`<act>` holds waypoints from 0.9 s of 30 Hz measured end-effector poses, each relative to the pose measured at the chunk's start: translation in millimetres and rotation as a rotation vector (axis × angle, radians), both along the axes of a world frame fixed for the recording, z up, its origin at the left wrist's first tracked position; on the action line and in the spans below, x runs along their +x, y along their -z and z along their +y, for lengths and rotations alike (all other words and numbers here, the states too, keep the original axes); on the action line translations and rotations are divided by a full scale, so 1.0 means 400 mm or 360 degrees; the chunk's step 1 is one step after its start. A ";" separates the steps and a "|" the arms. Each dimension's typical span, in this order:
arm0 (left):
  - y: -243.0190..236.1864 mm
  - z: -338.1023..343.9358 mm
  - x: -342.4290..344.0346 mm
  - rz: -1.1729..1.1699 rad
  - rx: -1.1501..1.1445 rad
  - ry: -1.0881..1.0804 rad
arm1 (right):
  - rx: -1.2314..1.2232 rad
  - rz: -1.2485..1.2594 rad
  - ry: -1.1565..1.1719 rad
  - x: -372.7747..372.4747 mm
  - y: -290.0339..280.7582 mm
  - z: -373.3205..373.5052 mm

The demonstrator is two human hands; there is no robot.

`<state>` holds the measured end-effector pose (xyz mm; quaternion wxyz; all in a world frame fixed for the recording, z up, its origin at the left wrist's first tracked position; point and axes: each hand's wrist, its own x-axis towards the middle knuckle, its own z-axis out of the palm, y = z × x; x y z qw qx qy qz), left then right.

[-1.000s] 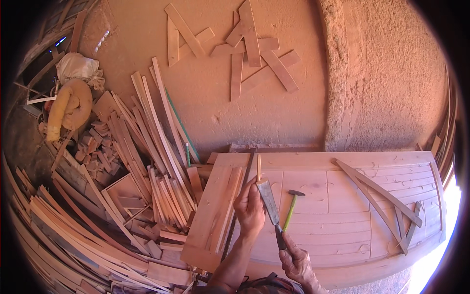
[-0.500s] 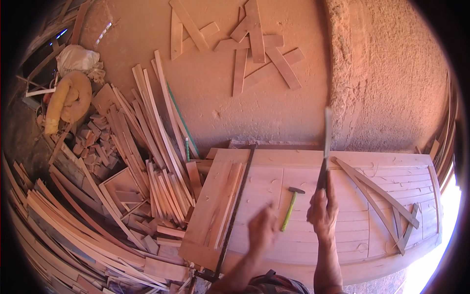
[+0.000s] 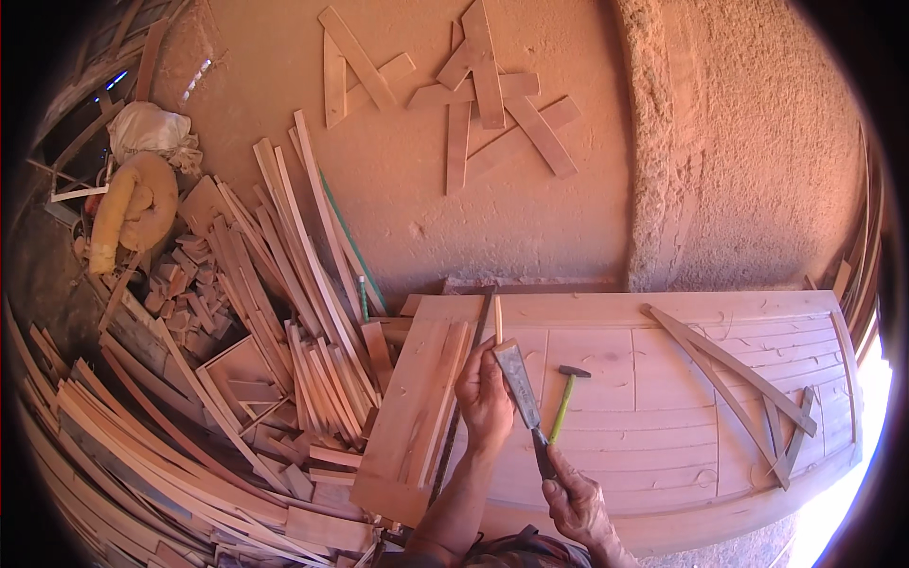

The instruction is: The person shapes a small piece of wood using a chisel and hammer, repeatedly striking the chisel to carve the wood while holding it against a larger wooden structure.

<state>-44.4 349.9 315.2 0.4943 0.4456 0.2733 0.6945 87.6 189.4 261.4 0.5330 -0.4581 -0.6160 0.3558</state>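
My left hand (image 3: 485, 396) is closed around a thin pale wooden stick (image 3: 499, 320) that points up past the fingers. My right hand (image 3: 575, 505) grips the dark handle of a chisel (image 3: 520, 381), whose wide grey blade slants up and left. The blade's broad end lies against or just in front of the stick at my left fingertips; I cannot tell whether they touch. Under the hands lies a large panelled wooden door (image 3: 592, 407). A small hammer (image 3: 565, 402) with a green handle rests on it, right of the chisel blade.
A dark clamp bar (image 3: 449, 452) crosses the panel beside loose strips. Joined wooden slats (image 3: 720, 364) and curled shavings lie to the right. At left are piles of timber offcuts (image 3: 312, 379) and a yellow hose (image 3: 142, 204). Angled wood pieces (image 3: 488, 85) are on the wall behind.
My right hand has come down and left, tilting the chisel from upright to slanting leftward. My left hand has risen, and the stick now shows in it.
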 end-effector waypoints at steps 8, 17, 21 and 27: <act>-0.017 -0.030 0.002 0.0075 0.0073 -0.0055 | -0.0101 -0.0107 0.0077 -0.005 -0.037 0.046; 0.063 -0.158 -0.024 0.0261 -0.0529 0.0003 | -0.0097 0.0497 0.0298 0.093 -0.118 0.225; -0.048 -0.040 -0.034 -0.0168 -0.0401 0.0157 | -0.0221 0.0125 0.0003 0.063 -0.032 0.075; -0.026 -0.038 -0.017 0.0108 -0.0303 0.0159 | -0.0042 -0.0053 0.0021 0.007 0.005 0.017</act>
